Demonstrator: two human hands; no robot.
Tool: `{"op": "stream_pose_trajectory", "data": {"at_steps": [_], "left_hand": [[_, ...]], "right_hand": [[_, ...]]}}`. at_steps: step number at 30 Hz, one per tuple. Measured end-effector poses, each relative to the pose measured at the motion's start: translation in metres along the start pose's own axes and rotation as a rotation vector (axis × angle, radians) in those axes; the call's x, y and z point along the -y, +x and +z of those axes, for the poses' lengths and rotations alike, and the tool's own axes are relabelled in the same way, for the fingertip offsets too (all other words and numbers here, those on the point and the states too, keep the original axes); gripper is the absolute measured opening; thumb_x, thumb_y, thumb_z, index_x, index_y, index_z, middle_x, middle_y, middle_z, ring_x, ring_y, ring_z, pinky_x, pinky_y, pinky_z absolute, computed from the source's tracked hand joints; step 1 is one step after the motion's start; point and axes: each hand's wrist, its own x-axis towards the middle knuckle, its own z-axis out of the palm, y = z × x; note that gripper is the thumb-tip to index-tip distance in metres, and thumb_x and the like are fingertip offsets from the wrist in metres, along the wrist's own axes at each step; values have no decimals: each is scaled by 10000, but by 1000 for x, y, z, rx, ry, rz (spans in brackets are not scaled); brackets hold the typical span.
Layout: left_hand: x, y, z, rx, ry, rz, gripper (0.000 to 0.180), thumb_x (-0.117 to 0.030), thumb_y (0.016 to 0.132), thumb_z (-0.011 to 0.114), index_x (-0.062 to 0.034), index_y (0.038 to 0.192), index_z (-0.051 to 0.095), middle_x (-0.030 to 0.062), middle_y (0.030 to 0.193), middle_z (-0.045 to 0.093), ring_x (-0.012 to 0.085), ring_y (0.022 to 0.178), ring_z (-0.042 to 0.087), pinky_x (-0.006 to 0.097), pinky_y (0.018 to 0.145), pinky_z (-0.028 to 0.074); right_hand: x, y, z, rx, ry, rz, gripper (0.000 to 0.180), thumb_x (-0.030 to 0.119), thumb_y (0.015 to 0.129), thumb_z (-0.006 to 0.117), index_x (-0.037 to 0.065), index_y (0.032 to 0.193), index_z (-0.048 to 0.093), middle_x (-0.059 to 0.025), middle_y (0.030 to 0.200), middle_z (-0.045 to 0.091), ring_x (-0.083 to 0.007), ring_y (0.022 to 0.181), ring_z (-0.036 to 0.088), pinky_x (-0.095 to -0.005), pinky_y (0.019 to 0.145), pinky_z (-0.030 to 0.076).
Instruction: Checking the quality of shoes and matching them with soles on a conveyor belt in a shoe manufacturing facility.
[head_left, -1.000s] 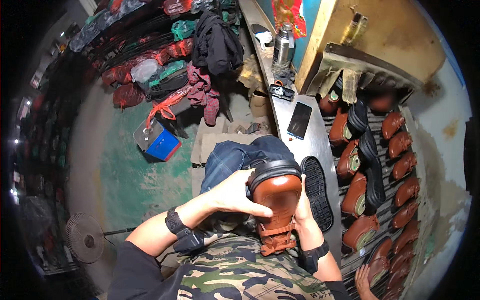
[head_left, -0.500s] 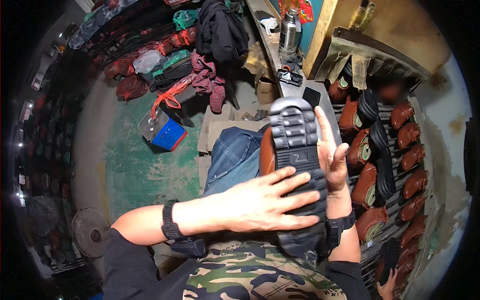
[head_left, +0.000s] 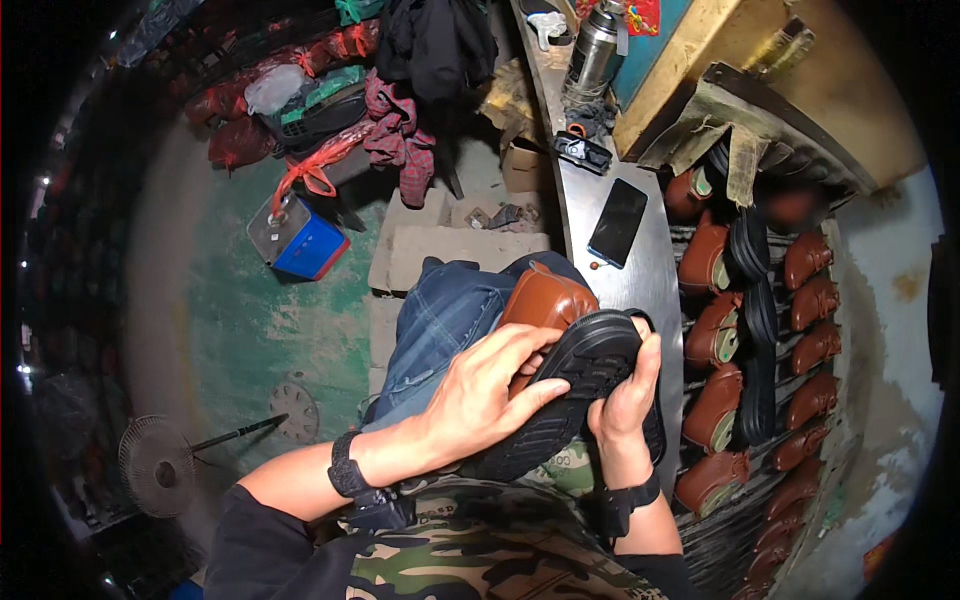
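Note:
Over my lap, a black shoe sole (head_left: 600,345) is tilted with its ridged tread partly showing. My left hand (head_left: 485,385) grips its left edge, thumb on the tread and the other fingers curled behind, near a brown leather shoe (head_left: 550,297). Around the sole's right side is my right hand (head_left: 630,390), its fingers partly hidden. Another black edge (head_left: 656,425) shows beside my right wrist. The brown shoe rests against my jeans (head_left: 450,315), just beyond the sole. Whether sole and shoe are joined, I cannot tell.
A metal bench (head_left: 640,285) at my right bears a phone (head_left: 620,222) and a steel flask (head_left: 597,50). Farther right, a slatted rack holds several brown shoes (head_left: 712,405) and black soles (head_left: 760,310). A blue box (head_left: 310,245) and a fan (head_left: 158,465) stand left.
My left hand has shifted from lying across the tread to gripping the sole's left edge. My right hand has closed around the right side. The sole has tilted and come lower, baring the brown shoe.

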Motion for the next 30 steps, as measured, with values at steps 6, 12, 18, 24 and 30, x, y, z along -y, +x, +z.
{"op": "stream_pose_trajectory", "data": {"at_steps": [6,12,18,24,30], "left_hand": [[-17,23,-10,71,-80,-162,519,-61,790,852,6,1250,621,78,1039,612,158,869,604,288,806,522],[-3,40,-5,62,-166,-223,616,-67,747,884,-52,1265,549,23,928,495,115,745,465,267,670,426],[33,51,-32,98,177,-142,1013,-357,619,978,-80,1447,465,107,1112,520,265,977,530,372,870,453],[14,30,-14,165,166,146,1306,-595,599,924,-163,1628,247,315,1566,252,526,1449,282,607,1192,259],[-22,-7,-33,16,-294,444,1350,-731,575,883,-117,1601,256,318,1481,345,461,1381,392,573,1125,376]], "right_hand": [[36,-2,-1,122,-20,163,603,230,907,824,-16,1333,474,-87,1200,637,-170,1094,635,-330,1009,489],[20,30,-27,160,-135,215,713,-39,770,810,2,1401,481,-80,1232,597,-197,1135,618,-326,1056,461],[25,50,-21,401,-464,252,864,103,762,838,-23,1520,445,-115,1425,541,-195,1300,532,-341,1119,407],[54,6,17,110,-289,103,1151,780,638,841,-70,1355,542,-113,1254,637,-198,1149,616,-345,1029,472],[129,-23,58,733,-598,-853,475,235,734,835,124,1184,729,-137,1226,684,-308,1115,644,-451,955,513]]}}
